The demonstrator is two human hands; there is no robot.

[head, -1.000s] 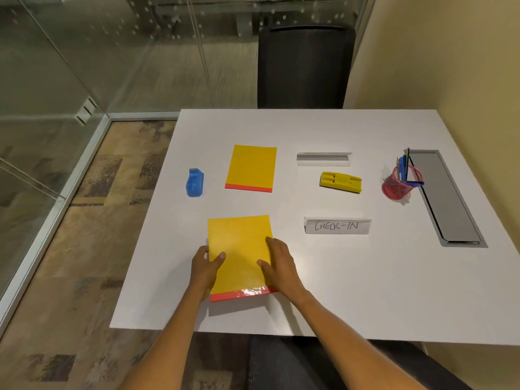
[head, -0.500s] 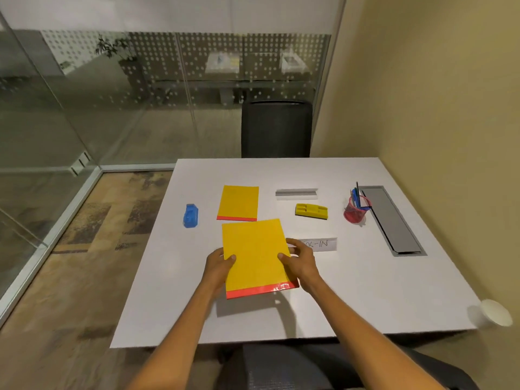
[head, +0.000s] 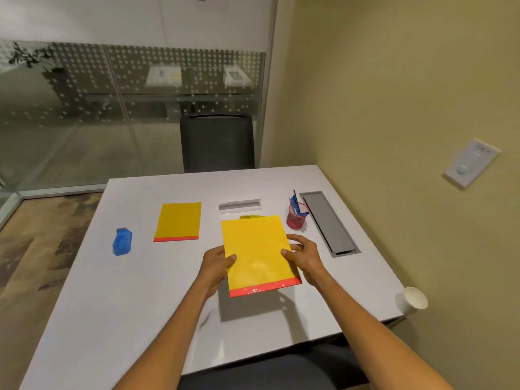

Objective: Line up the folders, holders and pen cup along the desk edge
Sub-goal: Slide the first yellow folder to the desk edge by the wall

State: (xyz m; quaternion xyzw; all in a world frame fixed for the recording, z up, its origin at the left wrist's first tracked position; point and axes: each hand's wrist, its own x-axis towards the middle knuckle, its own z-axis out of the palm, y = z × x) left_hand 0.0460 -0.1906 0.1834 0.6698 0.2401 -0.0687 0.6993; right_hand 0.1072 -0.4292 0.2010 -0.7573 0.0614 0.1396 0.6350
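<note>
I hold a yellow folder with a red bottom strip [head: 257, 251] above the white desk [head: 118, 299], its shadow on the desk below. My left hand [head: 218, 261] grips its left edge and my right hand [head: 302, 253] grips its right edge. A second yellow folder [head: 178, 222] lies flat farther back on the left. A blue holder [head: 122, 241] sits left of it. A clear sign holder [head: 239, 205] stands at the back centre. A yellow holder [head: 249, 217] peeks out behind the held folder. The red mesh pen cup [head: 297, 218] stands at the right with pens in it.
A grey cable hatch [head: 327, 222] is set into the desk beside the pen cup. A paper cup [head: 415, 298] stands off the desk's right corner. A black chair [head: 216, 143] faces the far edge. A wall runs along the right, glass partitions along the left and back.
The folder has been lifted off the desk in both hands and carried right, now hiding the "CHECK-IN" sign and most of the yellow holder. My head has tilted up.
</note>
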